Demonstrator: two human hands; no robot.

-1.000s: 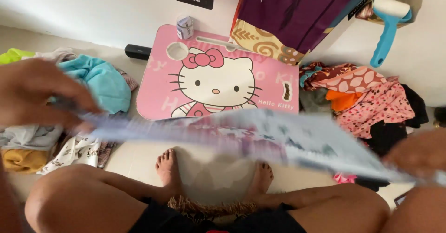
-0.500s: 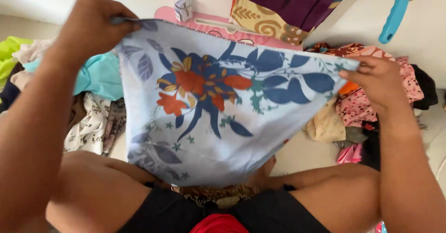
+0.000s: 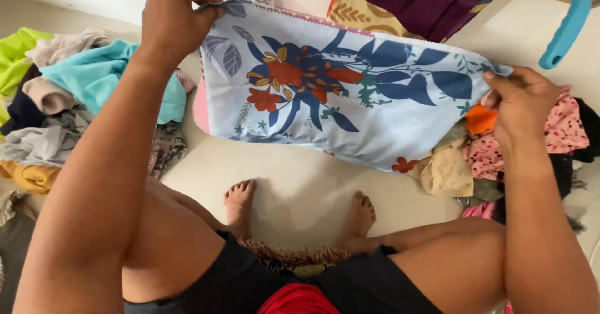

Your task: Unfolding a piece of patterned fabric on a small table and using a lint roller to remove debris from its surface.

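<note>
Pinching floral cloth (image 3: 350, 95) corners, left hand (image 3: 172, 20) and right hand (image 3: 522, 101)

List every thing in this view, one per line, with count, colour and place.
floral cloth: one, pale blue with navy and orange flowers, held spread between both hands
pink table: one, mostly hidden under the cloth
left clothes pile: one, teal, green, grey, yellow
right clothes pile: one, pink spotted, orange, beige, black
purple fabric: one, top centre
teal handle: one, top right
left hand: grips top left corner
right hand: grips right corner
feet: two, on floor
</note>
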